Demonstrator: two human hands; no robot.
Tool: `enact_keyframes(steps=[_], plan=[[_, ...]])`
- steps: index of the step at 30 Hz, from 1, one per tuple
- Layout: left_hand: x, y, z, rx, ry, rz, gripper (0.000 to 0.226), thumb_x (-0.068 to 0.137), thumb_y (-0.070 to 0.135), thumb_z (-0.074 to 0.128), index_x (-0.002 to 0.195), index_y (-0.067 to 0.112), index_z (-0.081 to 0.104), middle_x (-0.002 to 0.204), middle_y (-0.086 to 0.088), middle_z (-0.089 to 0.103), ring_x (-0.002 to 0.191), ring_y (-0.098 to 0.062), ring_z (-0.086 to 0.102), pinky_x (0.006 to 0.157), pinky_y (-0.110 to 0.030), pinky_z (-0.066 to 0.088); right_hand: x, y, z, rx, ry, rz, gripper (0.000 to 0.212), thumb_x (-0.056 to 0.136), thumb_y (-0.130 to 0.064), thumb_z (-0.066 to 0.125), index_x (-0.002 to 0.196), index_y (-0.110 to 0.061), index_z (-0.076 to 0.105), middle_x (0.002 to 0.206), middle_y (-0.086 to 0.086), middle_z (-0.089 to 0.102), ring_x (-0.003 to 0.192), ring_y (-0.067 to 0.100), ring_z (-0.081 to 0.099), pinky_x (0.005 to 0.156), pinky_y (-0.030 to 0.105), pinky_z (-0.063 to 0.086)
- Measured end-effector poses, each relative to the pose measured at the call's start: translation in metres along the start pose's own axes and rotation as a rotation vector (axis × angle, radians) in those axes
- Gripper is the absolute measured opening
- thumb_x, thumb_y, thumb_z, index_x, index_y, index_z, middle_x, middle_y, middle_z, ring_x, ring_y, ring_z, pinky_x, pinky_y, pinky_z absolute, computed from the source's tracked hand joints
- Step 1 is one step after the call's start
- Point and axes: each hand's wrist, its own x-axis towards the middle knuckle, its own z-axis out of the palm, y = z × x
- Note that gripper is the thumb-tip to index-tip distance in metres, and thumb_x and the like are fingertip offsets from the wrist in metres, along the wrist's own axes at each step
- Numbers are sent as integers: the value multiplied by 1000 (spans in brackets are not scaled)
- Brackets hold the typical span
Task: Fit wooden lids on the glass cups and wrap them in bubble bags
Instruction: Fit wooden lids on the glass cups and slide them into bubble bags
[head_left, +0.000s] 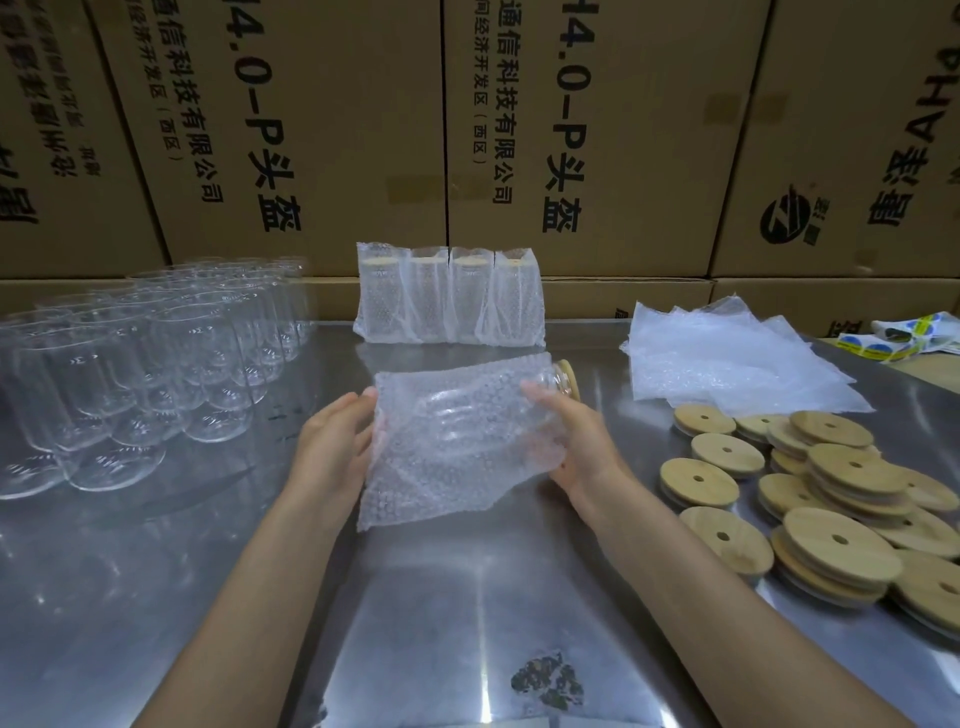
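Pale tan wooden lids (810, 509) lie on the right of the silver-grey, reflective table (156, 597). Clear glass cups (130, 364) stand on the left. The bubble bag (457, 441) is translucent white, dotted with bubbles. Far brown cardboard boxes (332, 130) carry black print; far-right stickers (893, 340) are yellow and blue.

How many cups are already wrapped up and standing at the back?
4, standing side by side in one row by the cardboard boxes: wrapped cups. None seems hidden.
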Motion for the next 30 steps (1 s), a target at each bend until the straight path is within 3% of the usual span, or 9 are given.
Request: enact_keyframes(steps=[3,5,10,13,15,19,23,27,30], plan=[[0,5,0,-72,-98,15,65,86,15,66,144,5,37,123,-7,63,112,-16,60,94,-31,49,0,-1,3,49,-53,-1,41,77,-21,77,111,-2,64,120,23,65,109,38,64,98,57,47],[-2,6,0,-49,-161,32,82,73,17,71,145,5,35,131,-8,59,123,-18,55,110,-35,38,0,0,3,84,-88,17,47,74,-22,77,114,-1,65,118,21,66,109,37,64,100,57,46],[-5,1,3,37,-210,40,90,61,25,77,141,2,42,136,-13,56,126,-23,53,113,-42,34,-3,-3,3,114,-100,47,43,82,-23,70,122,-8,62,123,22,63,115,45,58,103,56,43],[-9,0,4,123,-239,-25,59,66,41,74,112,5,68,111,-14,71,101,-27,69,83,-35,57,-3,-2,1,78,-189,34,33,79,-25,70,109,-15,65,102,11,74,95,35,70,75,43,59],[-9,-1,3,106,-263,-15,52,67,43,74,104,8,72,104,-13,73,92,-26,72,67,-31,60,-4,-2,0,63,-235,27,22,79,-24,68,100,-18,66,92,6,76,86,29,73,61,34,58],[-8,2,3,58,-228,136,84,57,43,87,129,12,59,125,-9,65,114,-26,63,101,-46,48,-3,-4,2,35,-295,10,31,65,-30,70,92,-16,71,98,10,72,90,31,70,83,42,54],[-9,5,4,46,-276,222,84,57,41,84,133,21,56,127,-2,64,117,-23,62,103,-49,45,-3,-7,4,109,-395,3,21,68,-27,62,69,-15,78,74,4,73,66,18,71,59,27,57],[-12,2,6,136,-361,185,64,66,47,82,122,21,66,119,-6,69,111,-28,65,93,-49,52,-6,-8,7,108,-400,5,31,71,-23,61,98,-8,67,82,8,71,70,22,69,67,31,57],[-15,0,8,161,-288,164,62,60,58,81,108,19,73,110,-7,72,102,-27,69,87,-46,56,-7,-9,9,122,-412,-16,26,87,-16,54,109,-4,64,94,11,69,80,25,69,75,36,56]])
